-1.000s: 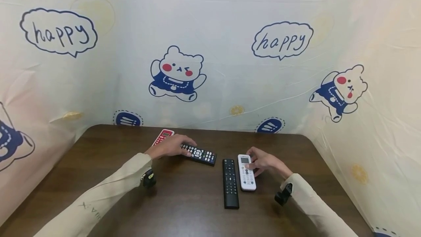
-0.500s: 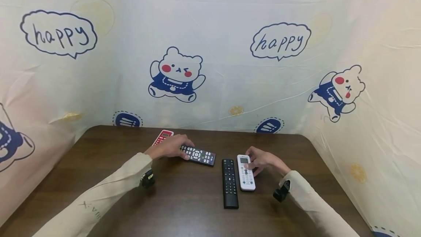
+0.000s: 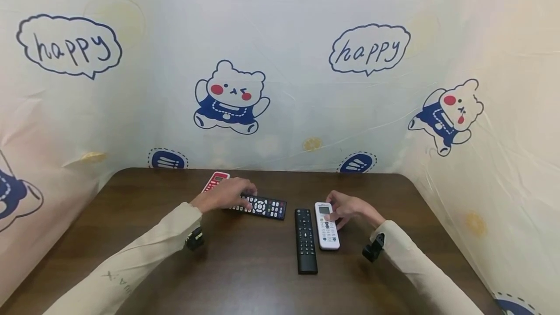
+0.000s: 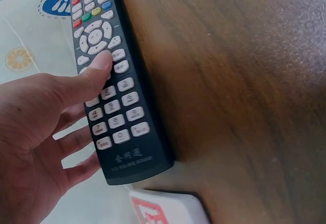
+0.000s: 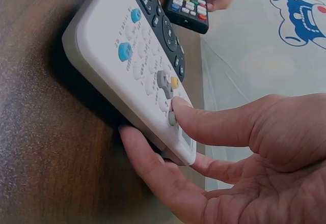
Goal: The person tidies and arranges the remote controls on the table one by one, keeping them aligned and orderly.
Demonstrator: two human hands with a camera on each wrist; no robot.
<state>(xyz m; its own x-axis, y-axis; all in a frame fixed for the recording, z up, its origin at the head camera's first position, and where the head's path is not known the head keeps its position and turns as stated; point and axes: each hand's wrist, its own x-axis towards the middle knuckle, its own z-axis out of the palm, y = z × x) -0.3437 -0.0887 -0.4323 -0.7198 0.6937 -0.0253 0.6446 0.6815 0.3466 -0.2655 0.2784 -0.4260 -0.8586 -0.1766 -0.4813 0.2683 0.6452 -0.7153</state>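
Observation:
My left hand (image 3: 224,194) holds a black remote control (image 3: 267,207) with white buttons, lying crosswise on the table. In the left wrist view, the thumb (image 4: 97,76) lies on its buttons and the other fingers reach along its far side, partly hidden. On the right, my right hand (image 3: 350,208) grips the top end of a white remote control (image 3: 328,235) with a small screen. The right wrist view shows the thumb (image 5: 204,119) on its face and fingers at its side and end. Just left of it lies a long black remote control (image 3: 306,244), untouched.
A red and white remote or calculator (image 3: 214,180), partly covered by the left hand, lies near the back edge of the brown table (image 3: 245,271). A printed curtain (image 3: 297,62) hangs behind and at both sides.
The black remote in my left hand has turned slightly, and more of its left end shows below the thumb. My right hand stays on the white remote. The head view has shifted a little.

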